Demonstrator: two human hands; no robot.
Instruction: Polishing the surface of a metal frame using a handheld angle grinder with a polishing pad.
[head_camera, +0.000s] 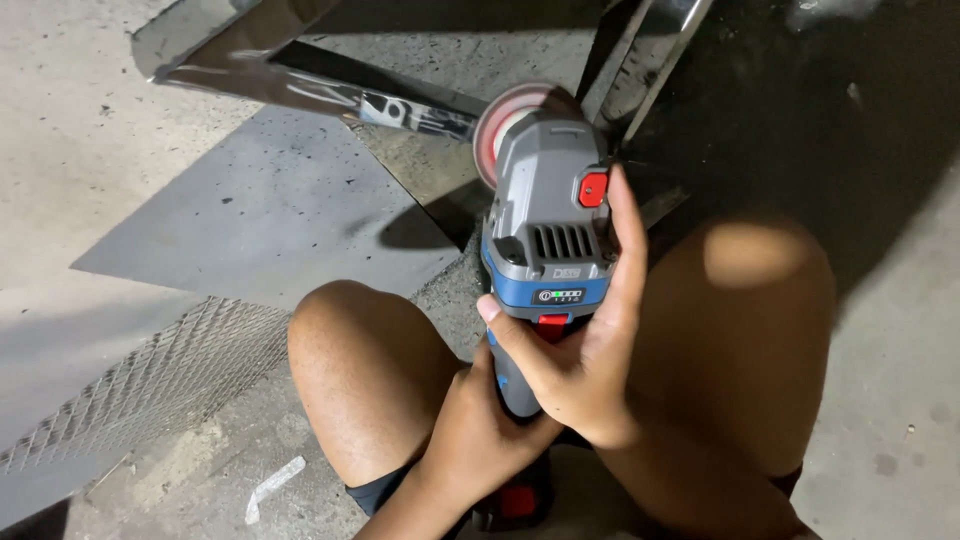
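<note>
A grey and blue angle grinder (548, 230) with red buttons points away from me between my bare knees. Its reddish disc (503, 128) is blurred and sits against a shiny metal bar (330, 95) lying on the floor. My right hand (590, 345) wraps the grinder's body from the right, fingers reaching up its side. My left hand (480, 425) grips the lower handle from below. The rear end of the tool is hidden by my hands.
A flat grey metal sheet (270, 210) lies on the concrete floor at left. Expanded metal mesh (150, 385) sits at the lower left. More metal bars (650, 50) cross at the top. A small white scrap (272, 487) lies near my left knee.
</note>
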